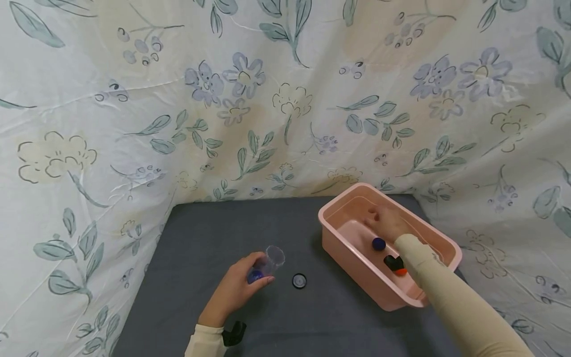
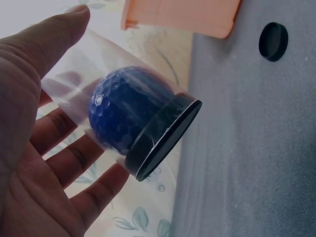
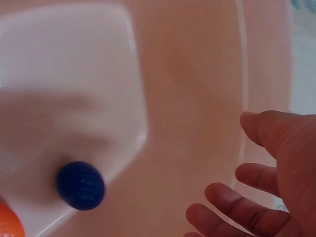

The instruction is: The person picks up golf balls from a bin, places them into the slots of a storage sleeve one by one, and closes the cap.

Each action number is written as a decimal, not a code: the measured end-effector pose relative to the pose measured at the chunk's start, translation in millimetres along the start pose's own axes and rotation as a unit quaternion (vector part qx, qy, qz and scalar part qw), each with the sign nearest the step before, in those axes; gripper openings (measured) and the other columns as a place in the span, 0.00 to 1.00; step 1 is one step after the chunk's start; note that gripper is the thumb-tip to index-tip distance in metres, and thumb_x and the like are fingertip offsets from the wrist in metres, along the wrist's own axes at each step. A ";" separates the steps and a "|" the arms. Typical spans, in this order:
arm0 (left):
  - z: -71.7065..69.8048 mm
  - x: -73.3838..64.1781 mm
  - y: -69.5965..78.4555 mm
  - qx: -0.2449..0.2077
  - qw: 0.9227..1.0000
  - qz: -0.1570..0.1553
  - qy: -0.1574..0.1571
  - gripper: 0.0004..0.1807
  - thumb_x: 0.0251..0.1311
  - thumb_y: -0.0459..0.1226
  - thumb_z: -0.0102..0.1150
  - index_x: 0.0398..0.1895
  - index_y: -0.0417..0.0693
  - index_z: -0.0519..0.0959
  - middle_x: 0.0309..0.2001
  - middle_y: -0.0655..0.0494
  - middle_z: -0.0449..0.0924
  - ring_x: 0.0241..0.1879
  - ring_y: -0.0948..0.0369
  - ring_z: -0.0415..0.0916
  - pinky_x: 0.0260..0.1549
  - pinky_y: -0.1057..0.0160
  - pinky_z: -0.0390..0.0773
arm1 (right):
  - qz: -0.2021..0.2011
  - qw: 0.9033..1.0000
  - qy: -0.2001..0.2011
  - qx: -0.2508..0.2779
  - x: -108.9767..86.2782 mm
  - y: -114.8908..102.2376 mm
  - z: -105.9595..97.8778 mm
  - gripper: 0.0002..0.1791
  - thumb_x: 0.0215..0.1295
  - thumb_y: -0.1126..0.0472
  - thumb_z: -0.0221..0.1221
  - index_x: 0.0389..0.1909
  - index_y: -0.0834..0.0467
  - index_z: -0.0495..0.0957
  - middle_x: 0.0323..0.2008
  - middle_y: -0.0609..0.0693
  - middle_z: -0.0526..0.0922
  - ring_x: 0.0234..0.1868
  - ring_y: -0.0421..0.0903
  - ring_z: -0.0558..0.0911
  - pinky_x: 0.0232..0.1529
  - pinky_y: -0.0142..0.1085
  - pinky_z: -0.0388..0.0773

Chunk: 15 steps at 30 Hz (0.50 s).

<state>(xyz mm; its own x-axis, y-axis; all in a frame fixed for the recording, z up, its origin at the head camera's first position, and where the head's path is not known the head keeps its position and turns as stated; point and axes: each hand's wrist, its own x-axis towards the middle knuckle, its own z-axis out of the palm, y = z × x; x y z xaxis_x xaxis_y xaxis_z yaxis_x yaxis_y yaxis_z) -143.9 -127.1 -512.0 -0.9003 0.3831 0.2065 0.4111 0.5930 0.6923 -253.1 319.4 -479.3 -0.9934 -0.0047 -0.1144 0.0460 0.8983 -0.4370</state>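
Note:
My left hand (image 1: 233, 285) grips a clear plastic tube (image 1: 275, 255), tilted, its thumb on one side and fingers on the other. Inside sits a dark blue golf ball (image 2: 121, 111) against the black cap (image 2: 165, 136) that closes one end. The tube's other end, toward the bin, has no cap on it. My right hand (image 1: 387, 223) reaches into a pink bin (image 1: 352, 270), its fingers loosely bent with nothing between them. Below it lies another dark blue ball (image 3: 80, 185) on the bin floor. An orange ball (image 3: 9, 224) is partly cut off in the right wrist view.
A loose round black cap (image 1: 299, 281) lies on the dark grey table (image 1: 214, 233), between the left hand and the bin. Flowered cloth (image 1: 285, 129) hangs behind the table and along both sides. Black wrist cameras (image 1: 235, 333) show at both sleeves.

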 end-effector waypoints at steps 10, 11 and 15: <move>0.6 0.4 -2.0 -0.003 1.000 0.010 -0.001 0.27 0.63 0.56 0.69 0.62 0.60 0.76 0.51 0.67 0.82 0.49 0.67 0.81 0.49 0.54 0.84 | 0.009 0.997 -0.055 -0.045 9.2 16.9 16.4 0.32 0.69 0.49 0.65 0.64 0.69 0.75 0.59 0.69 0.80 0.52 0.60 0.83 0.57 0.57 0.80; 0.7 0.3 -2.1 -0.001 1.000 0.009 -0.001 0.27 0.63 0.56 0.69 0.62 0.62 0.76 0.51 0.68 0.82 0.49 0.68 0.81 0.50 0.54 0.84 | 0.012 0.997 -0.061 -0.047 9.1 18.9 17.8 0.32 0.69 0.50 0.65 0.64 0.69 0.75 0.59 0.69 0.80 0.51 0.60 0.83 0.56 0.56 0.81; 0.2 0.0 -2.2 0.000 1.000 0.009 0.003 0.26 0.63 0.55 0.69 0.61 0.62 0.76 0.51 0.68 0.82 0.49 0.68 0.81 0.50 0.54 0.84 | 0.023 0.995 -0.081 -0.055 11.5 24.4 22.8 0.34 0.69 0.50 0.65 0.65 0.70 0.73 0.61 0.71 0.79 0.50 0.59 0.83 0.53 0.54 0.82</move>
<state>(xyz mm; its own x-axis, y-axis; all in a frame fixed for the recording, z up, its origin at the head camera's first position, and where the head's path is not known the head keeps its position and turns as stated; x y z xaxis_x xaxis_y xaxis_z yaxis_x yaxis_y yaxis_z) -144.7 -128.2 -513.7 -0.8932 0.3901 0.2237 0.4282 0.5859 0.6880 -261.1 331.2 -511.6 -0.9599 -0.0249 -0.2791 0.0711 0.9418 -0.3285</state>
